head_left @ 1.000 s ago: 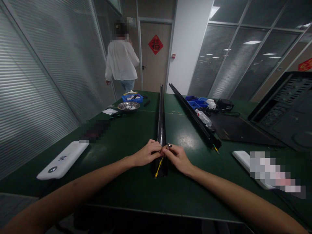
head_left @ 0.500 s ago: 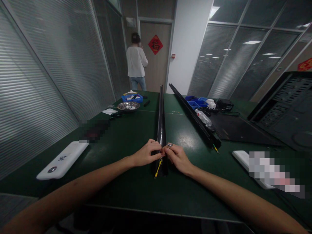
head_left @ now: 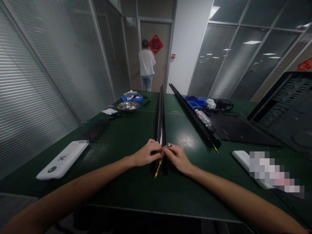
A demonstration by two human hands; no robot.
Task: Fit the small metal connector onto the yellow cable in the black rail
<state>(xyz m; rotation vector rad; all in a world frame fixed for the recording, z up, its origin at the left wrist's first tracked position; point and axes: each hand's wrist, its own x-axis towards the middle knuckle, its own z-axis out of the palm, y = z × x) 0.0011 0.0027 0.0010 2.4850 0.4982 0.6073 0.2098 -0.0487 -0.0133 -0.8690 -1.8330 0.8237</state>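
Note:
A long black metal rail (head_left: 161, 120) lies lengthwise on the green table, its near end between my hands. A short yellow wire (head_left: 158, 169) with a ring lug comes out of that end. My left hand (head_left: 147, 153) rests on the rail's left side, thumb and fingers curled round its edge. From the right, my right hand (head_left: 177, 158), with a ring on one finger, pinches at the same spot, its fingertips meeting those of my left. Anything small between the fingertips is hidden. A second black rail (head_left: 192, 113) with a yellow-green wire (head_left: 215, 149) lies to the right.
At the back left are a steel bowl (head_left: 128, 106) and a blue tray (head_left: 132, 98). A plastic bottle (head_left: 203, 118) and blue bins (head_left: 197, 103) lie beyond the second rail. White power banks (head_left: 63, 160) flank my arms. A person (head_left: 146, 65) stands by the door.
My hands stay at the rail's near end; the right fingers have shifted very slightly. The person at the back has moved right, toward the door.

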